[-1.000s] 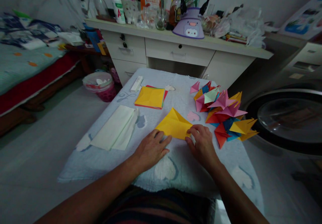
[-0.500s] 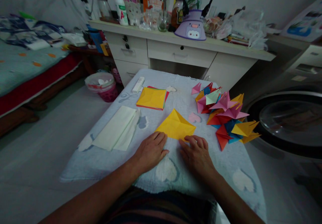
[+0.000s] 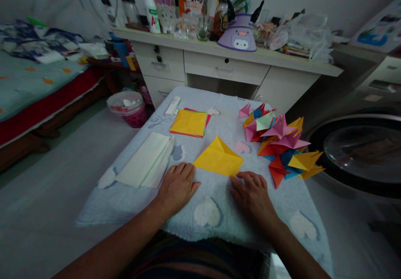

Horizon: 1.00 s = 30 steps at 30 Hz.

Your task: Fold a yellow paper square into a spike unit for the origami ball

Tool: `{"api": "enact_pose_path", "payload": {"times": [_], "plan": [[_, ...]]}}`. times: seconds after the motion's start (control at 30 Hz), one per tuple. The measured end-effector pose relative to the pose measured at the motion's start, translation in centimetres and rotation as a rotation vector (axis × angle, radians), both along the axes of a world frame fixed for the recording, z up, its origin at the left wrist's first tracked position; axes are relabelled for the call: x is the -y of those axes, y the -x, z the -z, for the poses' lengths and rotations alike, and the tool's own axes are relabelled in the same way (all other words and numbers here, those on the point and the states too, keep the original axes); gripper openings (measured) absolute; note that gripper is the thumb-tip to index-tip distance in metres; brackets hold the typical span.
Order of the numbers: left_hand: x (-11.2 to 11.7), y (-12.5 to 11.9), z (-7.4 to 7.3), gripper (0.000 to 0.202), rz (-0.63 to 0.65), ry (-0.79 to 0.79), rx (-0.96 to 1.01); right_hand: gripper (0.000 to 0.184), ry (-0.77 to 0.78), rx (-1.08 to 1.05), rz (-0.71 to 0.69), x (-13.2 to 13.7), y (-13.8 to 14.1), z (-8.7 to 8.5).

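Observation:
A yellow sheet of origami paper (image 3: 219,158), folded into a triangle with a raised ridge toward its top, lies in front of me on the cloth-covered table (image 3: 203,187). Beside its left corner rests my left hand (image 3: 177,183), palm down, fingers out flat and holding nothing. My right hand (image 3: 250,189) lies by the lower right corner, fingers stretched and apart, its index fingertip at the paper's edge. Farther back sits a stack of coloured square paper (image 3: 189,123) with yellow on top. Folded origami pieces (image 3: 278,137) in several colours are heaped at the right.
Left of the yellow sheet lies folded white paper (image 3: 145,158), with a small white box-like object (image 3: 172,106) behind it. A cabinet (image 3: 225,66) with bottles and bags stands beyond the table. A pink bin (image 3: 127,107) is at left, a washing machine (image 3: 363,145) at right.
My left hand has slid left along the lower edge to the paper's left corner. The right hand has shifted slightly right and toward me. The yellow paper stays in place.

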<state>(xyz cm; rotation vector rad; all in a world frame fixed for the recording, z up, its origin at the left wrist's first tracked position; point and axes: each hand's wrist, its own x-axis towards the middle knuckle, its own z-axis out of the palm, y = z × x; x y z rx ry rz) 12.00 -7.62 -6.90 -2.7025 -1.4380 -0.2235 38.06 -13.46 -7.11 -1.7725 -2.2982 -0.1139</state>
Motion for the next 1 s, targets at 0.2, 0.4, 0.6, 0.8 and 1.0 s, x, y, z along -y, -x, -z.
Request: {"api": "enact_pose_path", "payload": {"times": [0.2, 0.4, 0.6, 0.8, 1.0], "plan": [[0.0, 0.4, -0.2, 0.03, -0.075, -0.003, -0.009, 0.021, 0.083, -0.031, 0.0, -0.5, -0.3, -1.1], [0.2, -0.5, -1.2, 0.029, -0.079, 0.01, 0.152, 0.014, 0.055, -0.197, 0.148, -2.9, -0.6, -1.0], [-0.1, -3.3, -1.7, 0.051, 0.103, 0.278, 0.502, 0.013, -0.021, -0.267, 0.203, -4.7, 0.4, 1.5], [-1.3, -6.2, -1.8, 0.054, 0.155, 0.403, 0.683, 0.006, -0.176, -0.372, 0.031, -4.3, 1.4, 1.9], [-1.3, -6.3, -1.9, 0.015, 0.23, 0.373, 0.698, 0.025, -0.225, -0.327, -0.086, -3.9, 1.2, 1.6]]}}
